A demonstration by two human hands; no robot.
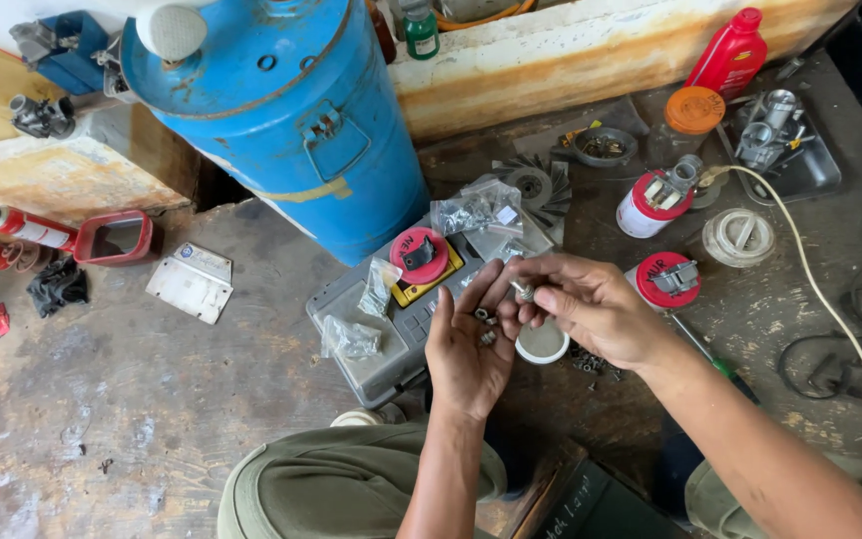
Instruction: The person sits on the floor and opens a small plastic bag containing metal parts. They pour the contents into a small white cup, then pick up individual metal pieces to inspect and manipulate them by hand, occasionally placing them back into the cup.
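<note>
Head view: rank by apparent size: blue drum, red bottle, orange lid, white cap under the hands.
1. blue drum, by far the largest.
2. red bottle.
3. orange lid and white cap: look alike; the cap is partly hidden by the right hand, so unranked.

Small metal screws (484, 325) in an open palm
Dull grey and loose, they lie clustered near the fingers, at the scene's centre.
</note>
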